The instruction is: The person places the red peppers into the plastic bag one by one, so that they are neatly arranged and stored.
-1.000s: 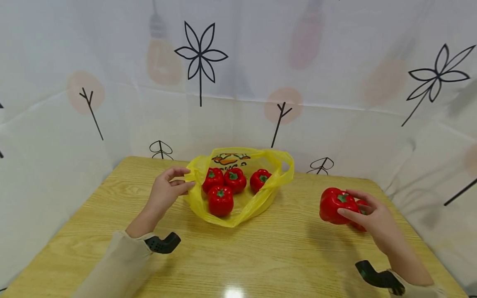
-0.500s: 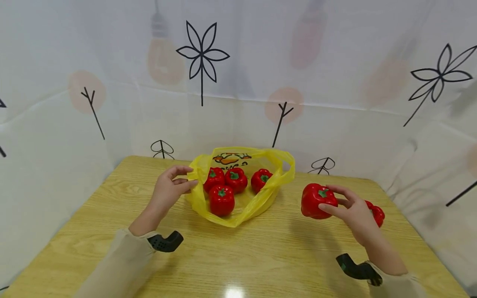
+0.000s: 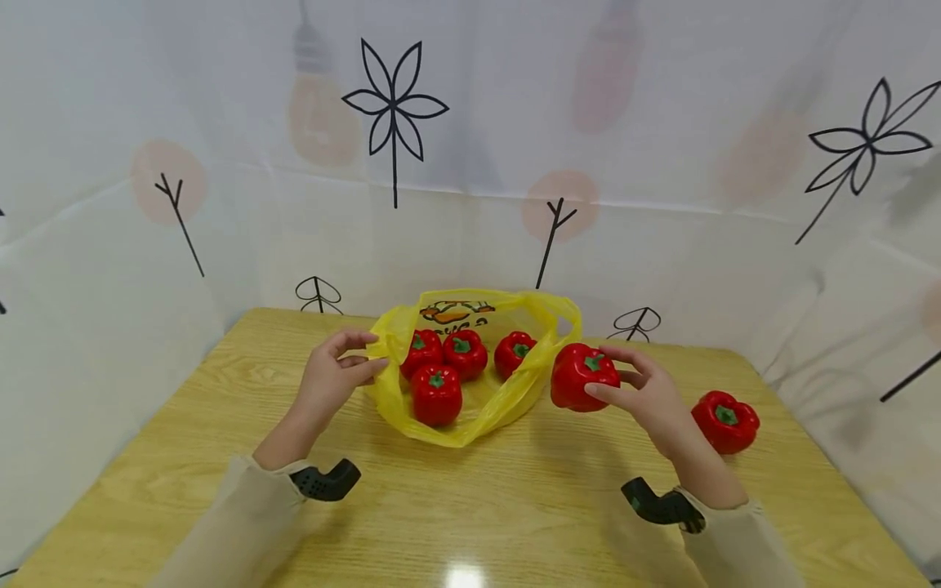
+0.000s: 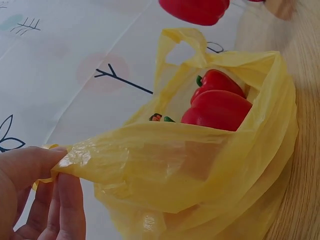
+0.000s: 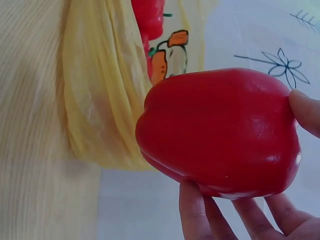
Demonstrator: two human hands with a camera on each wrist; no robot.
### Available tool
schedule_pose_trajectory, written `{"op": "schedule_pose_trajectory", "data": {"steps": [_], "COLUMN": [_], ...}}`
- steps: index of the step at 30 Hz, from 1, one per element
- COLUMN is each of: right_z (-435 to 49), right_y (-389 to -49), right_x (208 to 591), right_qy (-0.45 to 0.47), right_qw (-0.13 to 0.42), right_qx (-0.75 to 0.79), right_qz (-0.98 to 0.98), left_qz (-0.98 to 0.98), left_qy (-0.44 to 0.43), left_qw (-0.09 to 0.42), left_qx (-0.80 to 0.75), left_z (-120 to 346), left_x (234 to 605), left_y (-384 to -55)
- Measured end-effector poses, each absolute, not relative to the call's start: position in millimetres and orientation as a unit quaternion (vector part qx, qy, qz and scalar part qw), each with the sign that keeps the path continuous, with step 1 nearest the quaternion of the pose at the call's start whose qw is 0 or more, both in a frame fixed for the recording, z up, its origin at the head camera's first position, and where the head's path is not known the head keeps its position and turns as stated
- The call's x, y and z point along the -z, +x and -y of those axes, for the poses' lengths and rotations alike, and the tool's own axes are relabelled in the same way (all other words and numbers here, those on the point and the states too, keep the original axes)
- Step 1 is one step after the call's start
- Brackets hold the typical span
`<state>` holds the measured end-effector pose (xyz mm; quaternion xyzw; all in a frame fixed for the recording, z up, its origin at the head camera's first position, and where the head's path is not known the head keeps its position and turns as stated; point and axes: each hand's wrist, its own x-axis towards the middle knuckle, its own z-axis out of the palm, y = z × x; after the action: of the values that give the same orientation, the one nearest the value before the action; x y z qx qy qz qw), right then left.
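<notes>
A yellow plastic bag [image 3: 507, 416] lies open on the table with several red bell peppers [image 3: 437, 396] inside. My left hand [image 3: 334, 371] pinches the left edge of the bag between thumb and fingers, pulling the film taut in the left wrist view. My right hand [image 3: 647, 396] holds another red bell pepper [image 3: 581, 377], green stem upward, just right of the bag. In the right wrist view that bell pepper [image 5: 220, 132] is gripped between the thumb on one side and the fingers on the other; the bag [image 5: 100, 100] shows behind it.
One more red bell pepper [image 3: 725, 421] sits on the wooden table [image 3: 412, 523] at the right, beyond my right forearm. A white patterned cloth [image 3: 470, 237] hangs behind the table's back edge. A loop handle of the bag stands up on its right side.
My right hand has carried its bell pepper leftward and slightly up to the bag's right side, uncovering the pepper left on the table. The left hand stays at the bag's edge.
</notes>
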<state>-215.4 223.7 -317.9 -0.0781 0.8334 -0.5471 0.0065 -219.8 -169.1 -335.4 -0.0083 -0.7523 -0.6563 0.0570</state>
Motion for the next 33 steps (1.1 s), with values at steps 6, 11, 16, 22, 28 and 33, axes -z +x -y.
{"op": "schedule_pose_trajectory", "data": {"steps": [6,11,16,22,28,33], "right_z": [-206.3,-192.1,-178.5,-160.3,-141.6,-129.6], "right_y": [-224.7,-234.4,-244.6,-256.2,-266.5,-273.7], "right_x": [313.8,311.6,310.7,307.5,306.7,310.0], "right_qy": [-0.084,-0.089,-0.097,-0.096,-0.103,-0.110], "right_qw": [0.018,0.027,0.029,0.031,0.048,0.065], "right_qx": [0.547,0.555,0.566,0.559,0.546,0.544], "right_qz": [-0.833,-0.827,-0.818,-0.823,-0.830,-0.829], "left_qz": [0.751,0.745,0.744,0.746,0.749,0.750], "left_qy": [-0.007,-0.008,-0.010,-0.008,-0.008,-0.007], "left_qw": [0.057,0.055,0.055,0.052,0.054,0.051], "left_qx": [0.658,0.665,0.665,0.663,0.661,0.659], "left_z": [169.8,170.2,170.4,170.0,169.3,169.6], "left_x": [337.8,338.0,338.0,338.3,336.7,337.5], "left_y": [-219.6,-219.3,-220.0,-220.6,-219.9,-221.1]}}
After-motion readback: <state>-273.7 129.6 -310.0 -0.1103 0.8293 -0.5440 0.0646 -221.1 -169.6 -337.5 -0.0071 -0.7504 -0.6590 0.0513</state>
